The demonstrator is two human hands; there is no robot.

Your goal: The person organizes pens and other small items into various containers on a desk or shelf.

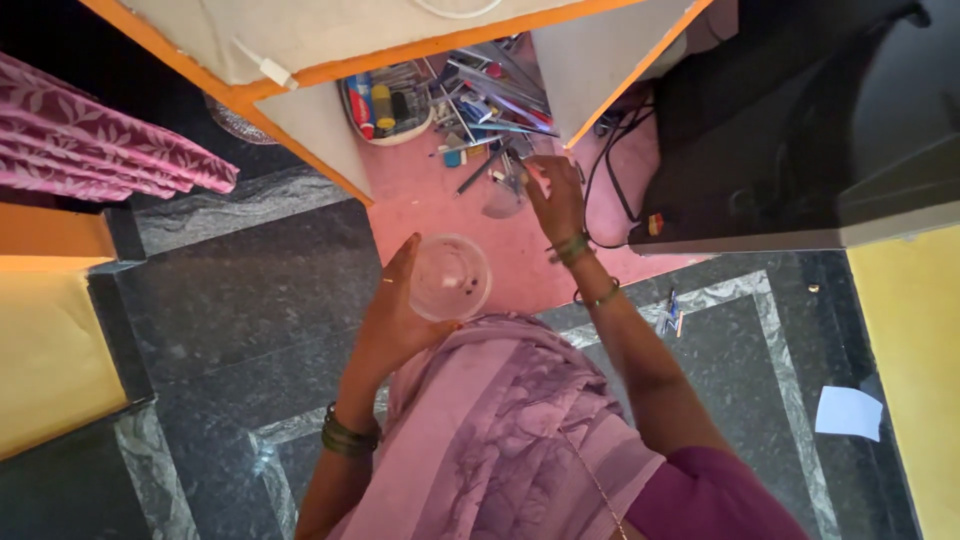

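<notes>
The fingertips of the right hand [556, 197] are lost among a heap of pens and tools [492, 110] on the pink floor [420, 205]; whether anything is pinched there cannot be told. A second clear container [503, 197], just left of that hand, is seen only faintly. A tray of small items [388, 103] beyond the heap is partly cut off by the orange-edged surface [310, 35].

A clear round plastic cup [450, 277] is gripped in the left hand [395, 315], thumb along its left rim, fingers curled beneath. The cup sits just right of the palm, above a lilac draped cloth [500, 420]. It is see-through, seemingly with a few dark specks inside. The right hand is well beyond the cup, half open.
</notes>
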